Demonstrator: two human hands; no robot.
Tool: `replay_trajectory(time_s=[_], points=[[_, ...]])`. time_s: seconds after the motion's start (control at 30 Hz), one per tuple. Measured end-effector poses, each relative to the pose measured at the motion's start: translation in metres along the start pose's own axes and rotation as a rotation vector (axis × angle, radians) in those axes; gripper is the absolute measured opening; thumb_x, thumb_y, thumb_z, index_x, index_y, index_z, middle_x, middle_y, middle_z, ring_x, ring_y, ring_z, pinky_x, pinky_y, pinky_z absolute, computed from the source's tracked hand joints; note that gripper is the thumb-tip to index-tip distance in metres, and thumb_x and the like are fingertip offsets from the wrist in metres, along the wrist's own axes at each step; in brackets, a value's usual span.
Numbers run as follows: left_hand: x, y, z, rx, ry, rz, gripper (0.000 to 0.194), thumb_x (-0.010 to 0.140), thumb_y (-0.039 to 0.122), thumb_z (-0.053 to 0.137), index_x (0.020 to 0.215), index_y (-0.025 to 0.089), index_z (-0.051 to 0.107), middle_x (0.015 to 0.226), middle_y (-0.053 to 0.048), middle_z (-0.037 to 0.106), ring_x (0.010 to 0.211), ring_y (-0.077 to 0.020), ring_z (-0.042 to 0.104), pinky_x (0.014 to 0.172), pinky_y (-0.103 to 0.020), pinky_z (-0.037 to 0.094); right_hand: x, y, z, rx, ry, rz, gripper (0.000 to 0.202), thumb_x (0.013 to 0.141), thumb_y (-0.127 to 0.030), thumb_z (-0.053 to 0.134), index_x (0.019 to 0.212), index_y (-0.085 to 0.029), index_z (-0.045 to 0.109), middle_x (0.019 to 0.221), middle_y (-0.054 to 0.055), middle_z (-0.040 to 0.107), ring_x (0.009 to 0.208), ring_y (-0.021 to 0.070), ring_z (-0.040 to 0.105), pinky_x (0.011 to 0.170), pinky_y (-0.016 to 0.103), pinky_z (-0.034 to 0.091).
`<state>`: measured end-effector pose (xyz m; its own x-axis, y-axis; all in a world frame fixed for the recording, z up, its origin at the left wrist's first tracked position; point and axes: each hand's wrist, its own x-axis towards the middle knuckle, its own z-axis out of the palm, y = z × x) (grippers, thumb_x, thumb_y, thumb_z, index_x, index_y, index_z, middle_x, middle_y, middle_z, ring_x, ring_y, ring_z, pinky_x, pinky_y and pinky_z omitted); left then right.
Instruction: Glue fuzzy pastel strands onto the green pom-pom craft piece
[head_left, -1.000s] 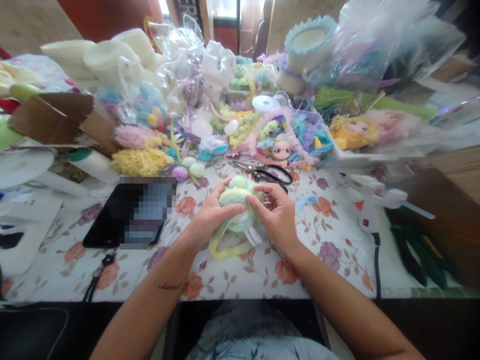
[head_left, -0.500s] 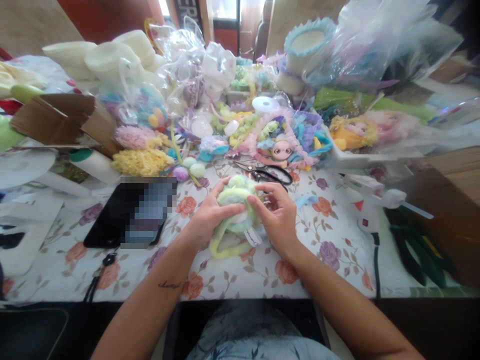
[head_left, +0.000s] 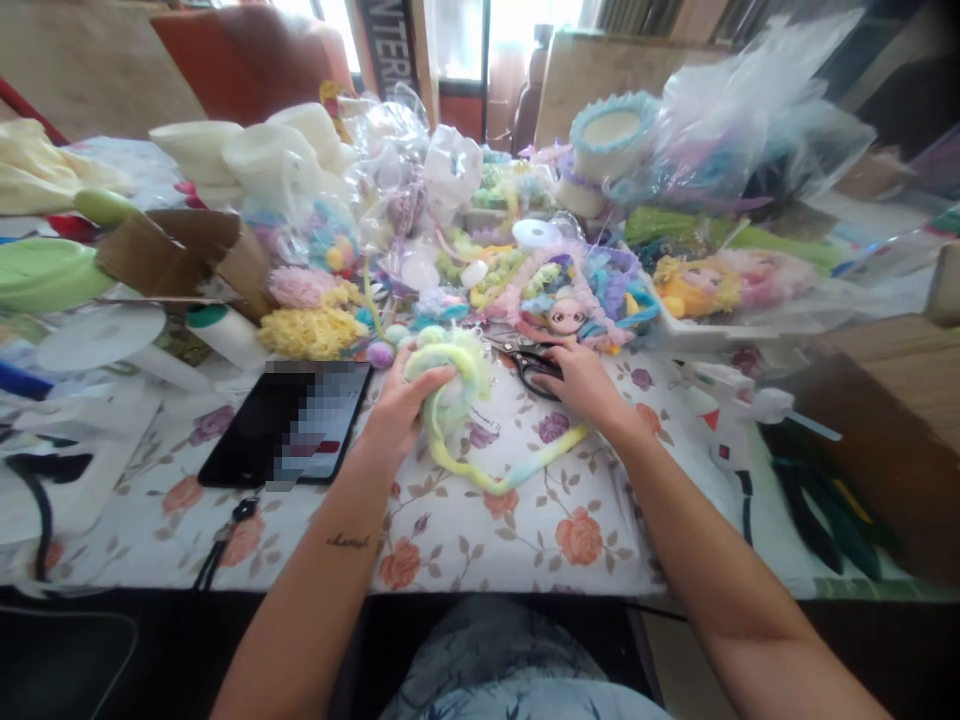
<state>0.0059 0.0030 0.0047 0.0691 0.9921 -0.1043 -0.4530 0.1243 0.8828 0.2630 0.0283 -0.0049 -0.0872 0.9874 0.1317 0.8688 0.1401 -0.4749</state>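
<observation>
My left hand [head_left: 403,400] is closed on a fluffy pastel yellow-green plush piece [head_left: 457,372], with its thumb pressed over the front. From this piece a soft yellow-and-pale-blue cord [head_left: 491,485] loops down across the tablecloth and ends near my right wrist. My right hand [head_left: 581,385] is over the black-handled scissors [head_left: 534,372], its fingers closed at the handles. The scissor blades point left, toward the plush piece. A doll's face [head_left: 568,317] lies just beyond the scissors.
A phone [head_left: 247,430] lies to the left, beside pom-poms and yellow yarn [head_left: 311,332]. On the right are a glue gun [head_left: 739,400], green-handled pliers [head_left: 825,510] and a cardboard box [head_left: 892,400]. Piled pastel trims, a white tray [head_left: 720,328] and plastic bags fill the back.
My right hand has let go of the plush piece and moved right to the scissors. My left hand has shifted left with the piece, and the cord now stretches out to the right.
</observation>
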Motion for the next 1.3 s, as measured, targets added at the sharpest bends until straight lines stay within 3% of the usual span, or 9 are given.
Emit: replay_trajectory(time_s=[0.13, 0.27, 0.4, 0.53, 0.63, 0.8, 1.03, 1.3], points=[[0.002, 0.0, -0.001, 0.011, 0.032, 0.035, 0.078, 0.067, 0.021, 0.092, 0.138, 0.024, 0.061, 0.093, 0.003, 0.075, 0.077, -0.0145, 0.071, 0.072, -0.024, 0.059, 0.001, 0.002, -0.006, 0.013, -0.079, 0.036, 0.016, 0.088, -0.025, 0.072, 0.078, -0.02, 0.06, 0.094, 0.012, 0.072, 0.096, 0.0295, 0.067, 0.083, 0.037, 0.049], [0.002, 0.002, -0.002, 0.018, 0.027, 0.052, 0.086, 0.065, 0.022, 0.096, 0.142, 0.025, 0.059, 0.095, 0.002, 0.076, 0.079, -0.015, 0.072, 0.073, -0.024, 0.059, -0.019, 0.018, -0.03, 0.14, -0.169, 0.095, 0.032, 0.087, -0.045, 0.072, 0.072, -0.022, 0.056, 0.068, 0.002, 0.061, 0.065, 0.0193, 0.059, 0.059, 0.03, 0.041], [0.0, 0.003, -0.001, 0.047, 0.006, 0.028, 0.09, 0.066, 0.023, 0.096, 0.146, 0.028, 0.055, 0.1, 0.001, 0.075, 0.083, -0.0151, 0.072, 0.076, -0.024, 0.06, -0.048, 0.023, -0.043, 0.821, -0.293, 0.297, 0.054, 0.077, -0.072, 0.076, 0.087, -0.022, 0.06, 0.062, -0.005, 0.052, 0.042, 0.0089, 0.035, 0.039, 0.025, 0.023], [0.0, 0.0, -0.002, 0.082, -0.009, 0.02, 0.087, 0.067, 0.023, 0.095, 0.144, 0.029, 0.056, 0.102, 0.002, 0.075, 0.085, -0.0152, 0.072, 0.077, -0.023, 0.059, -0.072, 0.01, -0.039, 1.233, -0.432, 0.145, 0.073, 0.071, -0.097, 0.066, 0.076, -0.027, 0.049, 0.053, -0.012, 0.035, 0.036, 0.0061, 0.018, 0.034, 0.025, 0.016], [0.002, -0.001, -0.005, 0.085, -0.004, 0.024, 0.086, 0.066, 0.024, 0.097, 0.141, 0.026, 0.056, 0.103, 0.002, 0.075, 0.087, -0.0154, 0.072, 0.079, -0.023, 0.058, -0.084, 0.0, -0.037, 1.182, -0.634, -0.007, 0.08, 0.071, -0.107, 0.05, 0.074, -0.026, 0.05, 0.05, -0.01, 0.04, 0.035, 0.009, 0.026, 0.037, 0.028, 0.024], [0.002, 0.004, -0.006, 0.089, -0.03, 0.012, 0.092, 0.066, 0.026, 0.098, 0.147, 0.027, 0.054, 0.103, 0.001, 0.075, 0.088, -0.0163, 0.072, 0.081, -0.024, 0.059, -0.091, -0.007, -0.031, 0.905, -0.805, -0.18, 0.08, 0.089, -0.099, 0.03, 0.072, -0.025, 0.053, 0.054, -0.004, 0.048, 0.046, 0.0131, 0.045, 0.051, 0.03, 0.038], [-0.002, 0.009, -0.002, 0.074, -0.061, -0.045, 0.093, 0.066, 0.023, 0.097, 0.149, 0.027, 0.054, 0.104, -0.001, 0.075, 0.087, -0.0174, 0.072, 0.077, -0.024, 0.06, -0.092, -0.014, -0.015, 0.87, -0.86, -0.156, 0.076, 0.092, -0.096, 0.032, 0.08, -0.023, 0.05, 0.057, -0.005, 0.048, 0.044, 0.0111, 0.046, 0.043, 0.024, 0.037], [-0.006, 0.011, 0.002, 0.081, -0.061, -0.065, 0.09, 0.066, 0.02, 0.096, 0.147, 0.028, 0.057, 0.102, 0.0, 0.074, 0.086, -0.0166, 0.071, 0.075, -0.024, 0.059, -0.094, -0.012, -0.013, 0.89, -0.879, -0.072, 0.078, 0.088, -0.099, 0.034, 0.083, -0.023, 0.051, 0.058, -0.006, 0.048, 0.041, 0.0113, 0.046, 0.042, 0.026, 0.034]])
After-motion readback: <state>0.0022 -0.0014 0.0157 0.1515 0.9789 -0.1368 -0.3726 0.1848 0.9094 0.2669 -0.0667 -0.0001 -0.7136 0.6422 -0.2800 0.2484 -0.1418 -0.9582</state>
